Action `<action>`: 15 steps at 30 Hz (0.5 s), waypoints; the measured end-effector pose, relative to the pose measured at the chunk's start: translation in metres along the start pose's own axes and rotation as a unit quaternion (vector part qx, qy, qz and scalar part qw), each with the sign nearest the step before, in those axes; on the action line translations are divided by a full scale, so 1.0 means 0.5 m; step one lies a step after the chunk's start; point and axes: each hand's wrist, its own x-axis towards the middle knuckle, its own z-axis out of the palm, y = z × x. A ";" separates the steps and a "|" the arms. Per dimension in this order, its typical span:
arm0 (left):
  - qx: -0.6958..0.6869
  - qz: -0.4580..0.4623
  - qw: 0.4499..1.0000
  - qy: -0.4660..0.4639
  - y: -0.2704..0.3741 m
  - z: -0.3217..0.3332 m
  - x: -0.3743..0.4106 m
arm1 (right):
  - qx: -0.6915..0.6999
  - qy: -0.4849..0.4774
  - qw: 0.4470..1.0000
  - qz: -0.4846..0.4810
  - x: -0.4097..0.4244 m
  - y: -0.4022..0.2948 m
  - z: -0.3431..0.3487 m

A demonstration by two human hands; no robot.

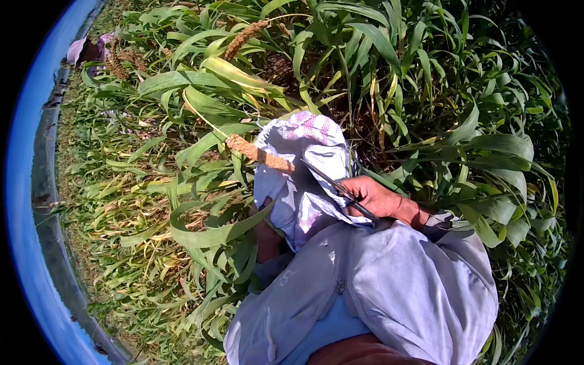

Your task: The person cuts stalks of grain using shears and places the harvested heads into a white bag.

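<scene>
My right hand (372,198) is closed around a long, thin, dark metal tool (319,173), perhaps a sickle or knife. Its narrow end points up and left across the mouth of a white woven sack (271,185) with pink checks. The sack's near edge lies against the same hand. A ripe brown millet ear (251,150) hangs from its bent stalk, its tip over the opening. In shadow at the sack's left side is my left hand (267,232), partly covered by a curled leaf and the cloth. Its fingers are hidden, so its grip is unclear.
Dense green and yellowing millet leaves (219,235) surround the sack. Another brown ear (246,39) droops beyond it, and several ears (118,68) hang at upper left near a person in a pink cap (76,50). Tall leafy stalks (497,150) crowd the right.
</scene>
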 end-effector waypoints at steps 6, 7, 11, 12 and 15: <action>0.007 0.014 1.000 0.014 -0.034 0.033 0.025 | -0.024 0.035 0.999 0.001 -0.028 -0.025 -0.075; 0.013 0.017 1.000 0.017 -0.030 0.044 0.034 | -0.022 0.023 0.999 -0.009 -0.029 -0.042 -0.079; 0.018 0.061 0.998 0.004 -0.014 0.087 0.073 | -0.038 0.000 0.999 -0.009 -0.019 -0.093 -0.086; 0.016 0.087 0.996 -0.003 -0.013 0.094 0.087 | -0.073 0.007 0.997 -0.002 -0.011 -0.066 -0.111; 0.223 0.148 0.950 0.162 -0.048 0.062 0.191 | -0.056 0.062 0.996 -0.009 0.040 0.028 -0.196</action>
